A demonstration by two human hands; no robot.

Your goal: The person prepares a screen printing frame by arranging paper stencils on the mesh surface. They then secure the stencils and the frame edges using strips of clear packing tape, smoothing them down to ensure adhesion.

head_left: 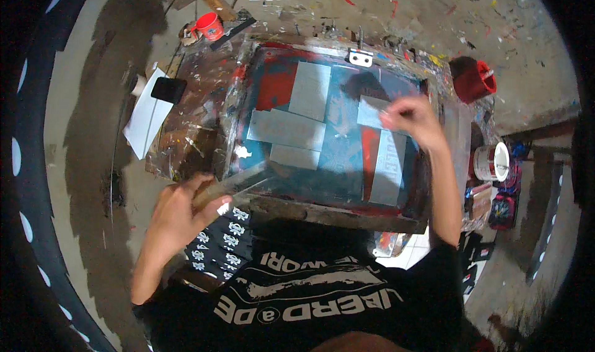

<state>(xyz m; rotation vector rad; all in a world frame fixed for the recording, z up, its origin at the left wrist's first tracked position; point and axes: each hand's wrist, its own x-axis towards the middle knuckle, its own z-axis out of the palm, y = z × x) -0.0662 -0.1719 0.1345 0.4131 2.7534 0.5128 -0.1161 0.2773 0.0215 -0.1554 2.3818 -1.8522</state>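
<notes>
My left hand (pixel 173 209) is closed on what looks like a roll of clear tape (pixel 207 193), blurred. A translucent strip stretches from it over the near left corner of a printing screen frame (pixel 297 211). The screen's blue-green mesh (pixel 341 160) shows pale lettering and red patches, with several pale strips (pixel 310 88) stuck across it. Above the screen's right side, my right hand (pixel 412 118) has its fingers curled together, next to a short pale strip (pixel 370 111). It is blurred, and anything pinched in it is hidden. A longer strip (pixel 388 169) lies below it.
The screen rests on a paint-stained table (pixel 186 144). To its left are a dark phone (pixel 168 90) and white paper (pixel 145 119). A red mug (pixel 209 26) stands at the far left, a red tub (pixel 474 80) and a white bucket (pixel 493 162) at the right. Printed black fabric (pixel 220 243) hangs below.
</notes>
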